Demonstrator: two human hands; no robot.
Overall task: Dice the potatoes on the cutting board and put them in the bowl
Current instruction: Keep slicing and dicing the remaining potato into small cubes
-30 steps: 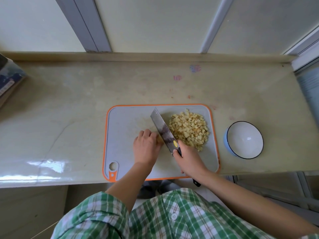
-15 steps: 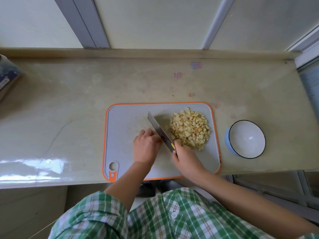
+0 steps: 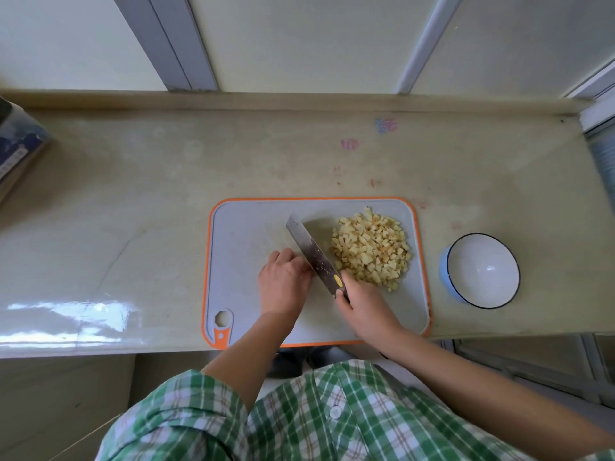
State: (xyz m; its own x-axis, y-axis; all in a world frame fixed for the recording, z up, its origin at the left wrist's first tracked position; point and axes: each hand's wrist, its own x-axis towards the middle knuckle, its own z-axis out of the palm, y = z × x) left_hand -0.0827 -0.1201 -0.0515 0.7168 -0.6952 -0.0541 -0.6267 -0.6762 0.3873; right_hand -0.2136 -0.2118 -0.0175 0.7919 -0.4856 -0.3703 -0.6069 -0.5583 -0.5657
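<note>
Chopping nearly done; bowl (image 3: 482, 274) held no potato yet.
Knife (image 3: 312, 254), gripped in my R hand (image 3: 364, 304), had dropped from tilted to edge-down vs. curled L hand (image 3: 284, 284); anything under it hidden. Diced potatoes (image 3: 371, 251) piled on cutting board (image 3: 239, 261), R side, near bowl.

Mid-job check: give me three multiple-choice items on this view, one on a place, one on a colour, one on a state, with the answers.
1. Where is the bowl relative to the board?
A. On it
B. Right of it
C. Left of it

2. What colour is the board's rim?
A. Green
B. Orange
C. Black

3. What is the bowl's state?
A. Empty
B. Filled
C. Upside down

Answers:
1 B: it stands on the counter past the board's right edge.
2 B: an orange band runs round the grey board.
3 A: its white inside is bare; the dice lie piled on the board.
</note>
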